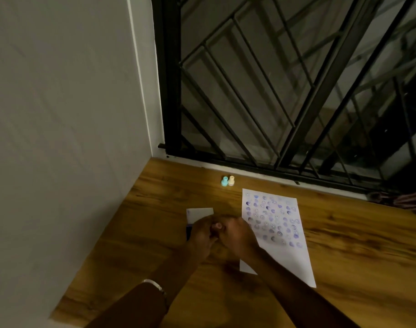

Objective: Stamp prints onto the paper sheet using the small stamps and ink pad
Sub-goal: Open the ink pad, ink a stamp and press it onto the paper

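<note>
We see a small pinkish round-topped stamp pinched between both hands over the white-lidded ink pad, which lies just left of the white paper sheet already crowded with purple prints. Left hand and right hand have their fingers curled shut around the stamp. We judge it is being inked or readied; next comes pressing onto the sheet's bare lower part. A teal stamp and a cream stamp wait on the wooden surface.

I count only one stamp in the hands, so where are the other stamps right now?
In the head view, a teal stamp and a cream stamp stand side by side on the wooden floor near the window grille, beyond the paper sheet's upper-left corner.
</note>
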A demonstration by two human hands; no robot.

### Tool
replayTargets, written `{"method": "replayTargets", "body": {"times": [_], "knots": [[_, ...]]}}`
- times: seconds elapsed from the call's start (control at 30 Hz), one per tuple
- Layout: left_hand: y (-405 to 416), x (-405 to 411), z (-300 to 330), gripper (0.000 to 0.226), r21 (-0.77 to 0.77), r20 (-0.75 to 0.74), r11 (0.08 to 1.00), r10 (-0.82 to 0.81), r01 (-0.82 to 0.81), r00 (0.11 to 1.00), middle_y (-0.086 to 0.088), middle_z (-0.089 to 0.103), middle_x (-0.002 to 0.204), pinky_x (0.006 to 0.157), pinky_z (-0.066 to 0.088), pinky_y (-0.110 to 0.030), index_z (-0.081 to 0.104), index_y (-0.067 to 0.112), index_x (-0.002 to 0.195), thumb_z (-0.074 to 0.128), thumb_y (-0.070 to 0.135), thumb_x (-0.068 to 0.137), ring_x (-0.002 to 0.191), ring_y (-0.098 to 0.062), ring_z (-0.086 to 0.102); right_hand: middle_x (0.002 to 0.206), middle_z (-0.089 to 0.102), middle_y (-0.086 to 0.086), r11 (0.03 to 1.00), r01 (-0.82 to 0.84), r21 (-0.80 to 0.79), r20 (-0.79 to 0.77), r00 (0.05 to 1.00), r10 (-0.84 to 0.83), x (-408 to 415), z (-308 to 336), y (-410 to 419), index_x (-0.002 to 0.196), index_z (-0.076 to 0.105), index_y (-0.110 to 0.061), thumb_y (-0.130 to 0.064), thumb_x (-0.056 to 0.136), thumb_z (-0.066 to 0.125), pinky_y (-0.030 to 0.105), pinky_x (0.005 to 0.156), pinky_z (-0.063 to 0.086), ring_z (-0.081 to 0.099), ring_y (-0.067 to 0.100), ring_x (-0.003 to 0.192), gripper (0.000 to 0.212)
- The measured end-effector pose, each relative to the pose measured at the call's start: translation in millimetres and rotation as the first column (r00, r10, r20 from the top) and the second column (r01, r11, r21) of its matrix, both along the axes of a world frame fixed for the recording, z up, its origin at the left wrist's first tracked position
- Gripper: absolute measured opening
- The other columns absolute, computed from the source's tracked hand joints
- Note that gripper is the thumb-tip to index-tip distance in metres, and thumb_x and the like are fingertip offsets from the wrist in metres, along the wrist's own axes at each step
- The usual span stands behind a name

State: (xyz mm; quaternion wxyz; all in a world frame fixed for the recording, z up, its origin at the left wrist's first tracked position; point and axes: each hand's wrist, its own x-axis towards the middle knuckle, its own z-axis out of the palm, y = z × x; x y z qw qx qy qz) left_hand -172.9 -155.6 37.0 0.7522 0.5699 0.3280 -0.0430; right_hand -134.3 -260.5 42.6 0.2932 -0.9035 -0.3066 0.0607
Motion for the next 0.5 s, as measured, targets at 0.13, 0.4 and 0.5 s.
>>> {"method": "replayTargets", "body": {"times": [0.13,0.4,0.5], "knots": [[4,2,-1,0.036,0.000,-0.026,1.000,-0.010,0.010,1.000,-0.021,0.053,0.133,0.098,0.048,-0.044,0.048,0.002,0.131,0.051,0.008,0.096,0.124,-0.036,0.049,0.110,0.070,0.004,1.000,0.003,-0.008,-0.008,1.000,-0.003,-3,-5,4,0.110,0.068,-0.016,-0.015,0.094,0.053,0.015,0.081,0.048,0.065,0.013,0.097,0.022],[21,15,-19,0.037,0.172,-0.033,0.984,-0.049,0.054,0.998,-0.028,0.047,0.139,0.114,0.035,-0.049,0.042,-0.007,0.134,0.043,0.005,0.099,0.131,-0.040,0.044,0.120,0.062,0.026,0.996,0.028,-0.082,-0.088,0.996,-0.035,8,-14,29,0.116,0.059,0.005,0.001,0.095,0.045,0.033,0.099,0.046,0.061,0.033,0.111,0.025],[27,22,-19,0.034,-0.004,-0.049,1.000,0.010,-0.010,0.999,-0.026,0.054,0.133,0.109,0.042,-0.044,0.050,-0.002,0.131,0.046,0.009,0.099,0.124,-0.037,0.052,0.111,0.067,0.019,0.997,0.065,-0.039,-0.053,0.996,-0.067,9,-18,32,0.109,0.066,-0.004,-0.006,0.094,0.052,0.034,0.093,0.051,0.064,0.026,0.103,0.020]]}}
